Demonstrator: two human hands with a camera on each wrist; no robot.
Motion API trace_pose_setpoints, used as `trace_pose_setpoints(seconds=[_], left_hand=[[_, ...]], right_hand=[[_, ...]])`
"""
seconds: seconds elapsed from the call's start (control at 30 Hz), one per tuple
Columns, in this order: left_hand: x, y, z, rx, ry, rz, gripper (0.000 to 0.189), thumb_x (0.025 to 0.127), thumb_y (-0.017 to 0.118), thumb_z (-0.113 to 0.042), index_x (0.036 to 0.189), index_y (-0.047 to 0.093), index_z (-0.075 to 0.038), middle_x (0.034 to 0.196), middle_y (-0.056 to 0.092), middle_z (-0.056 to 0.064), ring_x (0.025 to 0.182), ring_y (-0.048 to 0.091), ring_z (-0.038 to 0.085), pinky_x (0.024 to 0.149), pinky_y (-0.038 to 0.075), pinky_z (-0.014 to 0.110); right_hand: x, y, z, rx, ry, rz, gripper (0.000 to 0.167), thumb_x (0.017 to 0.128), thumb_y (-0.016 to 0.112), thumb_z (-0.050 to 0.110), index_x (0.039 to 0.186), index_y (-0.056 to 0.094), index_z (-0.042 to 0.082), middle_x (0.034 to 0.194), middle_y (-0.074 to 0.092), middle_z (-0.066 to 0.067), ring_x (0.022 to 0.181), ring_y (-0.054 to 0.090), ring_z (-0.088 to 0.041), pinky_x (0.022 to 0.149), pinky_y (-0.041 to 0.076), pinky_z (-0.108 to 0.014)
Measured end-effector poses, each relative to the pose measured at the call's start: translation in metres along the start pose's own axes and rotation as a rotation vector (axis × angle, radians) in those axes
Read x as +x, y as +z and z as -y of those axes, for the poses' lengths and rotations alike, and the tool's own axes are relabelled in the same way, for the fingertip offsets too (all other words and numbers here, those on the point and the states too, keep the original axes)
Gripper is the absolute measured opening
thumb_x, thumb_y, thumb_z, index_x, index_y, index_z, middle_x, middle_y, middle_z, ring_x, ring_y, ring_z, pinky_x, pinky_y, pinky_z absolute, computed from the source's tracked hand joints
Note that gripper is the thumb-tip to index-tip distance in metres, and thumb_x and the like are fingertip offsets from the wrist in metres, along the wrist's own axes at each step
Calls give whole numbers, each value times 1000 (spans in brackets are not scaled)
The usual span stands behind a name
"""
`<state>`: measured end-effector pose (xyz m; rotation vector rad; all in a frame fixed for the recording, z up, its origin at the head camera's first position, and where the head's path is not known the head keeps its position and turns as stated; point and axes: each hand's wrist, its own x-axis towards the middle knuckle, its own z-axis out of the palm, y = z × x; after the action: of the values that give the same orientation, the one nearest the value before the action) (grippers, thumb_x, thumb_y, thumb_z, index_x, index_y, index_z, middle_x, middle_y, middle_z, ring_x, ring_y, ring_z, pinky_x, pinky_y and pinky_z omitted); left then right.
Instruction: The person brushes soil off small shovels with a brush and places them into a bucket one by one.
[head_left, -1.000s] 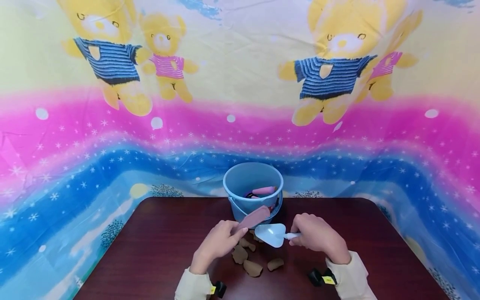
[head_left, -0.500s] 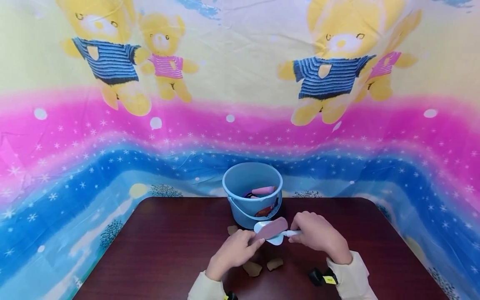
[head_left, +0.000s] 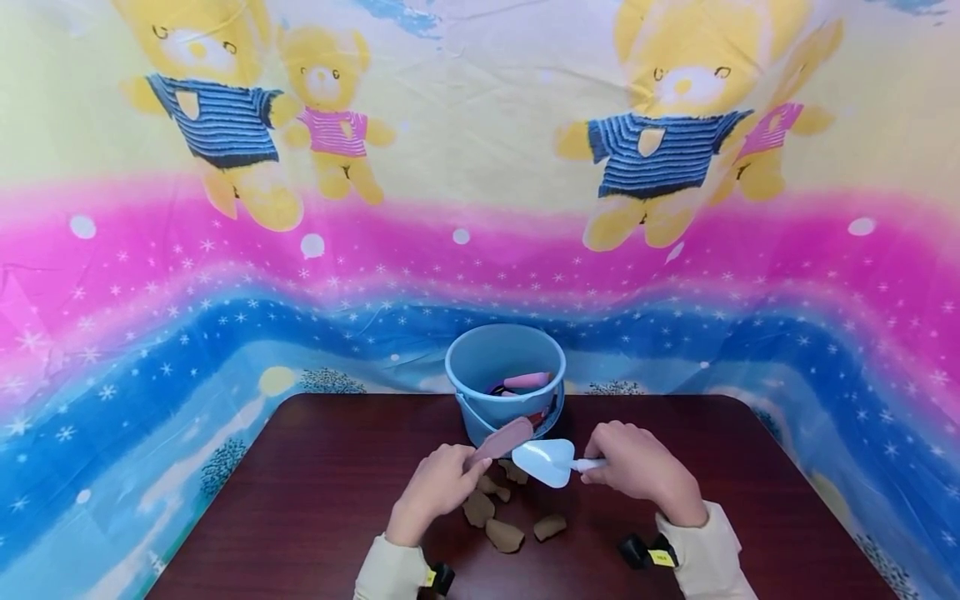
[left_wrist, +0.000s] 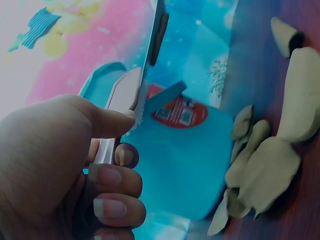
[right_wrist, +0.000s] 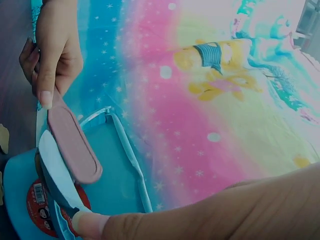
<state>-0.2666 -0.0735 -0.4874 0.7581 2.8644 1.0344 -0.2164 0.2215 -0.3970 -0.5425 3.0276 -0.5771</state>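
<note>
My left hand (head_left: 435, 483) grips a pink brush (head_left: 508, 437) by its handle, the thumb along its back. White bristles (left_wrist: 137, 117) show on its underside in the left wrist view. Opposite it, my right hand (head_left: 639, 468) pinches the thin handle of a small pale blue toy shovel (head_left: 546, 462). In the head view the brush's end lies just up and left of the shovel blade; whether they touch I cannot tell. A brown bit (left_wrist: 160, 39) shows against the blade's edge in the left wrist view. Several brown clay-like pieces (head_left: 505, 536) lie on the table below the hands.
Behind the hands a blue bucket (head_left: 480, 410) with a lowered handle stands on the dark wooden table (head_left: 337, 467). Inside it is a pink-handled thing (head_left: 527, 381). A bear-print cloth (head_left: 465, 275) hangs around the table's back and sides.
The brush swept right across the shovel blade half a second ago, then came back left with my left hand. My right hand stays nearly in place; the blade has tilted slightly.
</note>
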Motion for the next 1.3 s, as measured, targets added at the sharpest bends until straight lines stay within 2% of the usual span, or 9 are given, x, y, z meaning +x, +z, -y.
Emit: trace_pose_setpoints(seconds=[0.13, 0.23, 0.4, 0.5, 0.6, 0.77, 1.03, 1.13, 1.3], left_hand=[[-1, -5, 4, 2, 8, -17, 31, 103, 59, -38, 80, 64, -18, 58, 46, -8, 50, 42, 6, 48, 37, 24], [-1, -6, 3, -39, 25, -7, 30, 103, 59, -39, 80, 63, -21, 58, 46, -8, 49, 43, 6, 48, 37, 24], [1, 1, -8, -195, 75, 61, 29, 104, 56, -42, 87, 67, -21, 58, 46, -6, 49, 42, 8, 48, 37, 24], [2, 9, -17, -237, 122, 111, 34, 104, 54, -45, 84, 66, -20, 58, 46, -7, 48, 42, 7, 49, 38, 23], [3, 17, -23, -226, 150, 135, 37, 104, 54, -46, 79, 63, -20, 57, 45, -8, 48, 41, 6, 48, 37, 22], [3, 25, -25, -202, 149, 137, 36, 103, 56, -46, 78, 63, -21, 56, 42, -8, 47, 39, 6, 46, 33, 22], [3, 24, -20, -185, 124, 144, 35, 104, 56, -43, 78, 63, -19, 55, 43, -7, 47, 40, 7, 46, 34, 22], [4, 23, -18, -191, 116, 154, 39, 103, 56, -44, 80, 65, -14, 56, 46, -7, 47, 42, 7, 46, 36, 22], [5, 21, -12, -170, 114, 140, 42, 104, 56, -43, 87, 70, -7, 63, 58, -6, 51, 49, 5, 51, 43, 22]], right_hand=[[0, -1, -1, 17, -5, 4, 11, 80, 87, 20, 77, 77, 20, 61, 59, 12, 55, 49, -10, 54, 41, -28], [0, 0, -1, 24, -8, 7, 10, 80, 87, 20, 77, 77, 20, 60, 58, 12, 55, 49, -10, 54, 41, -28], [1, 2, 0, 34, -10, 12, 10, 81, 86, 20, 78, 77, 20, 63, 60, 13, 56, 49, -10, 55, 42, -28], [2, 2, 0, 36, -19, 13, 10, 81, 86, 20, 77, 77, 21, 63, 60, 13, 56, 48, -9, 55, 41, -28], [3, 3, 1, 29, -29, 4, 13, 82, 86, 21, 74, 75, 21, 60, 57, 13, 55, 46, -8, 54, 39, -27], [4, 2, 1, 11, -46, -6, 19, 82, 85, 21, 69, 71, 23, 56, 52, 12, 53, 43, -6, 52, 36, -26], [4, 0, 2, 7, -42, -9, 10, 82, 86, 21, 78, 77, 23, 66, 61, 15, 58, 48, -8, 56, 41, -29], [4, 0, 2, 5, -37, -7, 9, 81, 86, 22, 78, 77, 23, 67, 61, 15, 58, 48, -9, 56, 41, -29], [2, 0, 1, -2, -25, -1, 10, 81, 87, 20, 77, 78, 22, 64, 61, 15, 57, 47, -9, 56, 40, -29]])
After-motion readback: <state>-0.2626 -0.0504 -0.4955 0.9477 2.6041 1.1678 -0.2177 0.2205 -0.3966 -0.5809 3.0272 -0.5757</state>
